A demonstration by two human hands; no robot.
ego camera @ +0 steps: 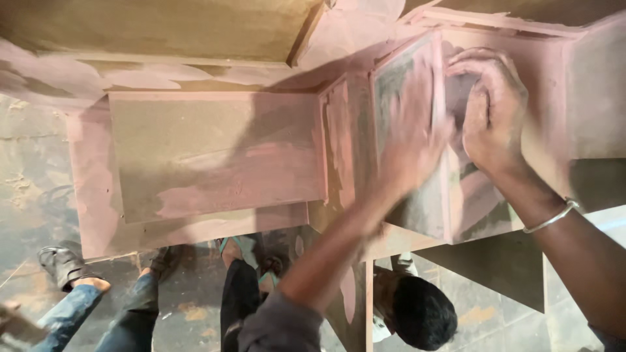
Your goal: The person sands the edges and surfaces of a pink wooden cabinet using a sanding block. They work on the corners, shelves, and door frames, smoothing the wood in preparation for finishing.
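A wooden cabinet piece [215, 156] smeared with pink filler fills the view. My left hand [412, 140] is blurred with motion and lies against the grey-pink face of an upright panel [398, 78]. Whether it holds anything is hidden by the blur. My right hand [493, 111], with a metal bangle [551, 219] on the wrist, has its fingers curled over the far side of that same panel, at its top edge. The two hands sit on either side of the panel, close together.
Below the cabinet stand other people: legs in blue jeans with dark sandals [65, 264], black trousers with green flip-flops [242, 251], and a dark-haired head [424, 313]. A bare board [156, 29] lies at the top left. The floor [29, 169] is stained.
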